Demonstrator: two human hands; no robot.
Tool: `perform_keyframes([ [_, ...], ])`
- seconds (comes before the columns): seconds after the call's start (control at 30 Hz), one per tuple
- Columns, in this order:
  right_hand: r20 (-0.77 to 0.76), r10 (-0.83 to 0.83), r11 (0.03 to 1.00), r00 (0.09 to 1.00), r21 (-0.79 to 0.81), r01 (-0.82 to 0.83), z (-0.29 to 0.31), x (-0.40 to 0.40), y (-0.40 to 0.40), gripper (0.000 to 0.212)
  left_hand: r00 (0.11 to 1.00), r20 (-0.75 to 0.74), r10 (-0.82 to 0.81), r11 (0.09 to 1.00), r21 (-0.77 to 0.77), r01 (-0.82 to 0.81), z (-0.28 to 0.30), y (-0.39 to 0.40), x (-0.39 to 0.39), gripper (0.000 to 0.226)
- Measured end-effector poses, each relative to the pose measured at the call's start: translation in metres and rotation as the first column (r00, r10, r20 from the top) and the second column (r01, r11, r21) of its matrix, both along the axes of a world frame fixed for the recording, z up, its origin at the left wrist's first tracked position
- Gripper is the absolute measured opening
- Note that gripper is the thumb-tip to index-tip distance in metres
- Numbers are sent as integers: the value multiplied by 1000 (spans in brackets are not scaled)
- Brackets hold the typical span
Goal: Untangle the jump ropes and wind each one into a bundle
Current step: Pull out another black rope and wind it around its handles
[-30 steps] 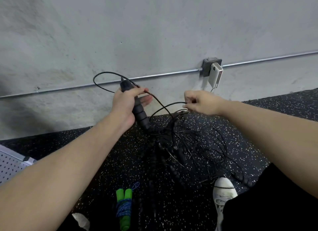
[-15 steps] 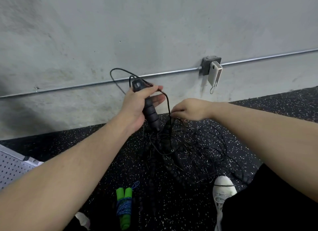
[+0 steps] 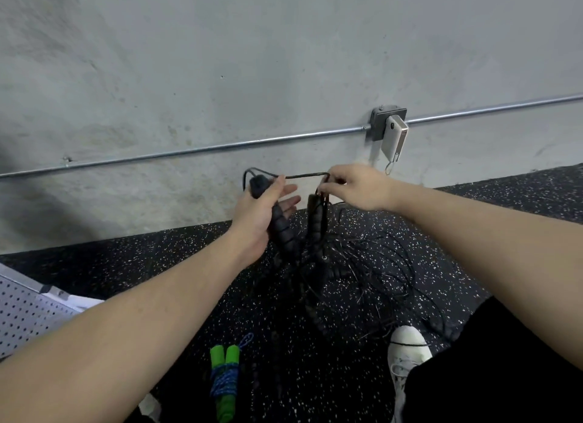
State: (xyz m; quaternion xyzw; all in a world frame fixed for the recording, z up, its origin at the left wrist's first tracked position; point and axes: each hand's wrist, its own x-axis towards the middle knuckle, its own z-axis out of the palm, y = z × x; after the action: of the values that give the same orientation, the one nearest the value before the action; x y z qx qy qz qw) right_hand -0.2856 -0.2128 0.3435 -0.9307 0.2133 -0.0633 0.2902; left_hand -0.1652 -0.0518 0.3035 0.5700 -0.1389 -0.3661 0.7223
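— While the left hand grips one black ribbed handle w/ thumb over the top, fingers half-straight, what's the right doing?

— Right hand pinches the thin black cord just above a second handle, which hangs below that pinch. Cord runs taut between the two grips.

— And the rest of the ropes?

— Black tangle sits on the speckled floor, right under both hands, strands trailing up to the handles. One green-handled rope is already bundled, nearer the body, well apart from the grips.

— Risk?

— Prob. pulling up too hard: loops below the pinch could cinch into knots. Also the left grip looks loose, so the handle could slip back into the pile. A strand crosses the white shoe too, may snag there.
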Motion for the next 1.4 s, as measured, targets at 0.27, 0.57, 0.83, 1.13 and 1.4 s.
perform_keyframes([
  [0.27,290,-164,959,943,272,83,18,1,12,18,995,29,-97,984,153,92,-19,-7,-11,12],
  [0.57,366,-265,769,892,638,-33,23,2,18,11,928,317,-196,954,281,105,-19,-15,-26,18],
  [0.83,-7,-11,800,1000,599,13,-3,-11,-2,32,988,155,4,994,105,-20,0,-22,-24,21],
  [1.13,-135,113,993,984,40,-108,-15,-6,3,19,998,-57,27,984,-173,-37,31,-22,-16,12],
  [1.4,219,-132,923,967,384,39,10,5,20,16,935,180,-306,926,286,248,-20,-11,-21,32],
])
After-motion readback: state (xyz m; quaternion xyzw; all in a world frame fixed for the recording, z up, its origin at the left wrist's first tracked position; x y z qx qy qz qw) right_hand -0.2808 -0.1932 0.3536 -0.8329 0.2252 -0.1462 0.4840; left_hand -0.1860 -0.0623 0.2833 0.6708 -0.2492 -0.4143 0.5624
